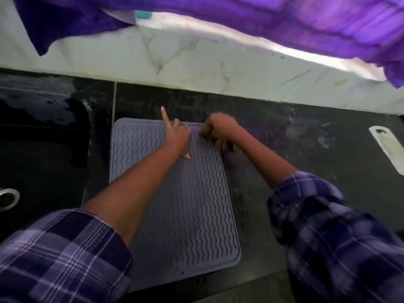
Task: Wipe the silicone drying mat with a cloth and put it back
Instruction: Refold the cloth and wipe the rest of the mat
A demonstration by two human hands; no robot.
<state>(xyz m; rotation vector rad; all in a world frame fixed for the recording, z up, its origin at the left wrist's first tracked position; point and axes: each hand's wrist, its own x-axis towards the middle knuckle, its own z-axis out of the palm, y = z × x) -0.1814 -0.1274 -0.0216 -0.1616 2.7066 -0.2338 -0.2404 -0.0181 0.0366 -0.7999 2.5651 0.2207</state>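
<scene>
Neither grip holds a cloth that I can make out. Going left to right: a dark sink (43,136) fills the nine o'clock side, its metal drain (7,199) at the frame edge; just beside it lies the silicone drying mat (196,204), flat on the black worktop (306,136), ribbed side up. Its long axis runs from six o'clock, by the person's body, to twelve o'clock, toward the white tiled wall (218,62), with the far short edge tipped slightly toward eleven. On the far end of the mat rests the left hand (178,136), its grip wide: the forefinger sticks out straight toward eleven o'clock and the thumb presses down on the ribs, holding nothing. Just to its three o'clock side, near the mat's far right corner, is the right hand (219,130), fingers curled downward at the mat's edge; it is blurred, so I cannot tell whether it pinches the edge or merely touches it. Both hands sit at the mat's twelve o'clock end, so nearly the whole length lies back toward the person at six o'clock. Purple fabric (306,20) hangs across the top of the view from ten to two o'clock; whether it is the wiping cloth is unclear. At three o'clock, well apart from the mat, a pale flat strip (388,147) lies on the worktop. I judge the mat is being settled into place or about to be lifted by its far edge.
</scene>
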